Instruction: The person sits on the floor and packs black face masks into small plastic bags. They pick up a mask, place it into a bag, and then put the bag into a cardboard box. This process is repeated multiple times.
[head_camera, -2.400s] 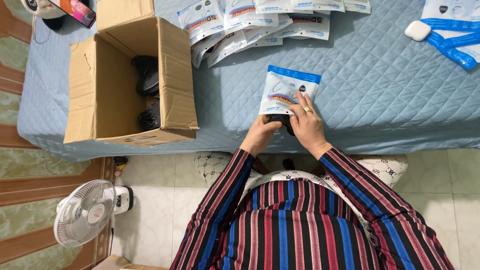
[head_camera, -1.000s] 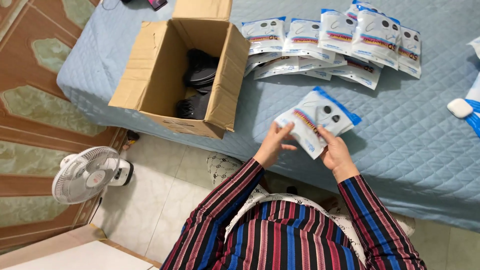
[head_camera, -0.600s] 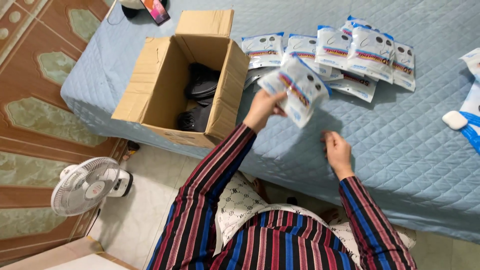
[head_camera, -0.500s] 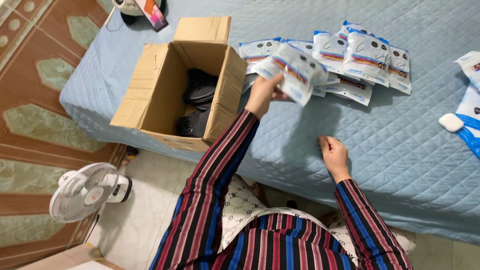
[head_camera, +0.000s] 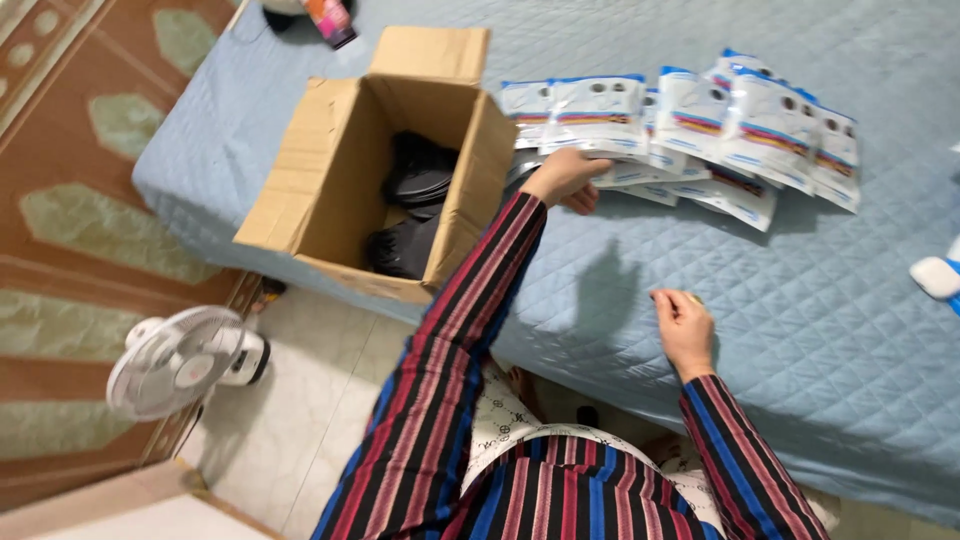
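— So, where are my hands right now?

— From the head view, my left hand (head_camera: 563, 178) is stretched up to the middle of the frame, resting on the lower edge of a white pouch (head_camera: 597, 113) with a blue top strip. Fingers look curled onto the pouch's edge; I cannot tell whether they pinch it or just press it flat.

— And the other one?

— My right hand (head_camera: 684, 325) sits low and right of centre on the blue quilted bed (head_camera: 800, 330), loosely closed with nothing in it that I can see. I'd say it is resting there as a prop while I lean forward.

— Where does that pouch lie?

— At the left end of a row of pouches (head_camera: 745, 130) running across the upper right of the frame, overlapping like shingles. My guess is that the overlap keeps the row compact on the bed, with every blue strip visible.

— Anything beside it?

— An open cardboard box (head_camera: 340, 190) stands just left of the row, flaps up, with dark items (head_camera: 415, 215) inside. It is close enough for the left arm to reach either one. A small white fan (head_camera: 180, 362) stands on the floor at lower left.
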